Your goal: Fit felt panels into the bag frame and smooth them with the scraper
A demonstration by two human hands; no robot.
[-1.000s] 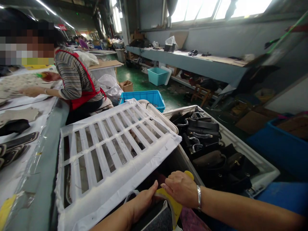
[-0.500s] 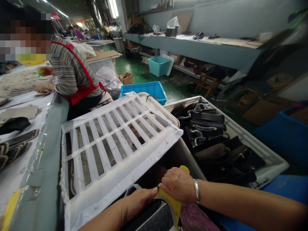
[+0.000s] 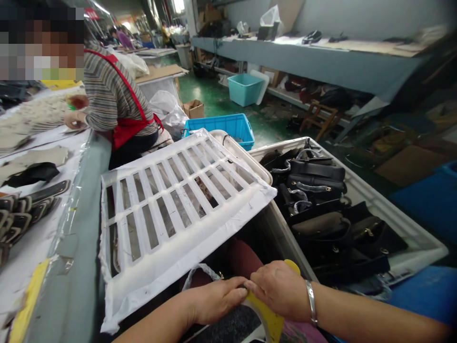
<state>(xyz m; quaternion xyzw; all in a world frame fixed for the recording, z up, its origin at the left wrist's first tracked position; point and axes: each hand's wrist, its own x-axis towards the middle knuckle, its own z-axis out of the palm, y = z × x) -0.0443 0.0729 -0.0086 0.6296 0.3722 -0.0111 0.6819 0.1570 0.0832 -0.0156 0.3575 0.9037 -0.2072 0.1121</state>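
Low in the view, my right hand [image 3: 278,290] is closed round a flat yellow piece [image 3: 264,312], whose rounded end sticks out above the knuckles. Its exact kind does not show. My left hand [image 3: 217,300] grips the edge of a black bag [image 3: 232,326], thumb and fingertips meeting the right hand's fingers at the yellow piece. A pale curved edge runs along the bag beside the yellow. Behind the left hand rises a plastic-wrapped bag handle [image 3: 202,269] with a small gold fitting. The bag's lower part is cut off by the frame.
A white slatted frame [image 3: 160,264] lies just ahead. On the right, a white crate [image 3: 410,224] holds several black bags. A co-worker in a red apron [image 3: 124,133] sits at the left table [image 3: 76,247], where dark strap pieces lie. Blue bins [image 3: 217,125] stand beyond.
The view has shifted, so the surroundings sit further right. Both hands appear lower and further right, still together at the yellow piece, and more of the wrapped handle shows. The co-worker's hands have moved.
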